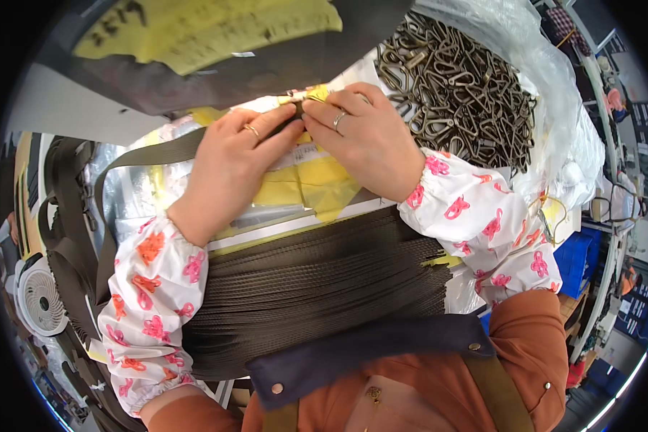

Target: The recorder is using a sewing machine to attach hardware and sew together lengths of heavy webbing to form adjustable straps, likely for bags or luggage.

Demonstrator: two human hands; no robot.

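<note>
Both grips pinched shut at upper centre of the frame: left hand and right hand meeting fingertip to fingertip on the end of an olive webbing strap, which trails off leftward. Nearest, low in the frame, a thick stack of dark webbing pieces between the patterned sleeves. Under the hands, yellow tape on the table. Beyond, at upper right, a heap of bronze metal buckles on clear plastic sheeting.
</note>
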